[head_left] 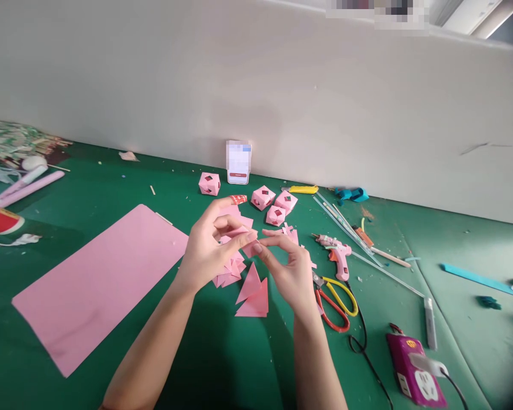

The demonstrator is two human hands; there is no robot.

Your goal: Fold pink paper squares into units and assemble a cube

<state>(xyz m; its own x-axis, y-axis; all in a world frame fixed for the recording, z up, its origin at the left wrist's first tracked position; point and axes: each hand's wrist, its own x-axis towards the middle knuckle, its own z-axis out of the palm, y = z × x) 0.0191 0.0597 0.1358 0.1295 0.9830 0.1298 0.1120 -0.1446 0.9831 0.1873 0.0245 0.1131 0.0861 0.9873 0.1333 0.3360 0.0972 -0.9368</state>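
Observation:
Between my two hands is a small piece of pink paper (248, 249), held over the middle of the table. My left hand (207, 245) pinches its left side between thumb and fingers; a red patterned wrap covers one fingertip. My right hand (288, 267) closes thumb and index finger on its right edge. Below lie pink paper triangles (256, 299), and a pile of folded pink pieces (231, 270) is partly hidden behind my left hand. Farther back sit several pink folded paper shapes with cut openings, one (209, 184) apart from a cluster (276, 215).
A large pink sheet (102, 285) lies left. A phone (239, 162) leans on the wall. To the right are a yellow cutter (303, 189), a pink glue gun (340, 256), scissors (337, 304), a black cord and a purple power strip (410, 364). A bottle (2, 219) lies far left.

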